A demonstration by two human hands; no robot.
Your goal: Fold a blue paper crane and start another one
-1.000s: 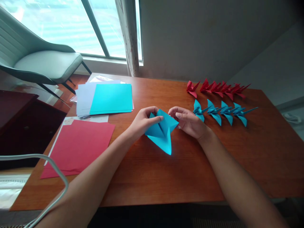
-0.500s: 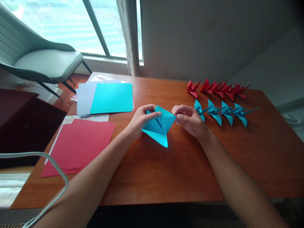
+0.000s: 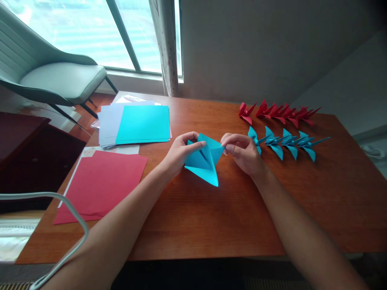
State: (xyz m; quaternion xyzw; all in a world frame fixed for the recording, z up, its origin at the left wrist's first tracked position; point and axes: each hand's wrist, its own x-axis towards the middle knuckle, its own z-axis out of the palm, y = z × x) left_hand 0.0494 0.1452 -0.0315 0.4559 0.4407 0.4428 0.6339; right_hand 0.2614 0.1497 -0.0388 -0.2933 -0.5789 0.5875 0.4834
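A partly folded blue origami paper point(image 3: 202, 163) is held between my two hands above the table. My left hand point(image 3: 184, 152) grips its left side, thumb lying on top and fingers underneath. Its right corner is pinched between the thumb and fingertips of my right hand point(image 3: 240, 150). One pointed flap hangs toward me. Just beyond my right hand stands a row of several blue paper cranes point(image 3: 273, 141), the nearest partly hidden by that hand. Behind them is a row of several red paper cranes point(image 3: 275, 112).
On the left of the wooden table point(image 3: 242, 225) lie blue sheets point(image 3: 143, 125) over pale paper, with red sheets point(image 3: 104, 185) nearer me. A white cable point(image 3: 71, 207) loops by my left forearm. A chair point(image 3: 60, 80) stands by the window.
The paper's lower flap has swung slightly to the right. Both hands keep their hold, with the right one shifted very little. The whole view has moved slightly.
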